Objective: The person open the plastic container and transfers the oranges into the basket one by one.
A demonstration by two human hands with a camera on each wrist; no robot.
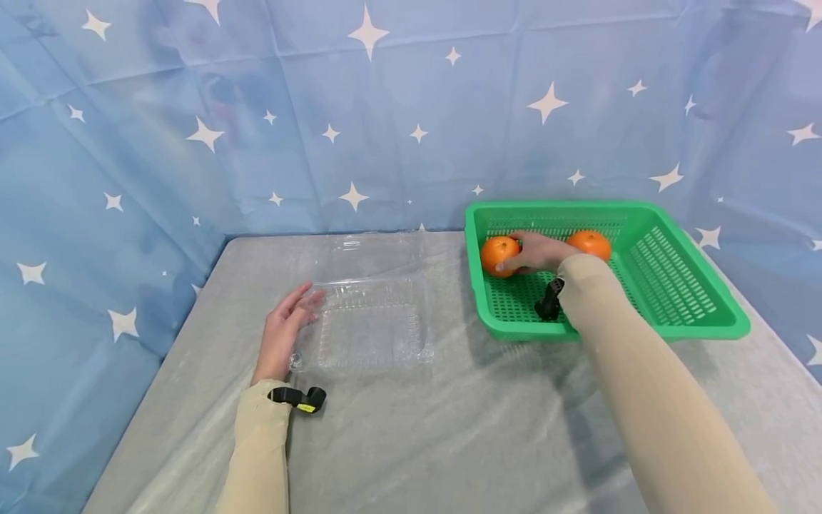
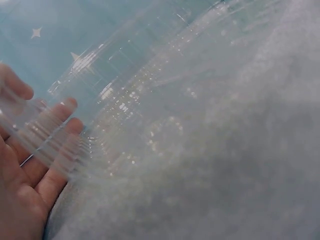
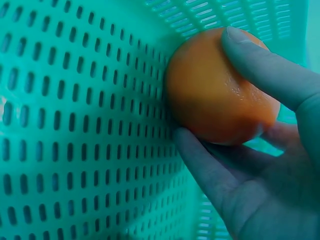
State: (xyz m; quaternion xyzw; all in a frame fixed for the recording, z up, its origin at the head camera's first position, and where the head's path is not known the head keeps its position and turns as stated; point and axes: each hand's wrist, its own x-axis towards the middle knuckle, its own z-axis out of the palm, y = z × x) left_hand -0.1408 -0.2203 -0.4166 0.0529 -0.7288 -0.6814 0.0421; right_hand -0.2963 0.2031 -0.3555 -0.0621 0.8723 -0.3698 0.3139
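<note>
In the head view, my right hand point(image 1: 539, 251) reaches into the green basket point(image 1: 696, 332) and grips an orange point(image 1: 494, 258) at its left end. The right wrist view shows the thumb over one side of that orange point(image 3: 210, 85) and the fingers around the other, close to the slotted basket wall. A second orange point(image 1: 591, 244) lies behind my right wrist. My left hand point(image 1: 282, 335) is at the left side of a clear plastic clamshell box point(image 1: 369, 332), its lid raised toward the back. In the left wrist view, its loosely extended fingers point(image 2: 55, 172) show through the transparent wall.
A grey cloth-covered table point(image 1: 411, 442) carries the box and the basket. Behind it hangs a blue curtain with white stars point(image 1: 385, 107), which also runs along the left and right sides. The basket stands at the back right, its rim raised above the table.
</note>
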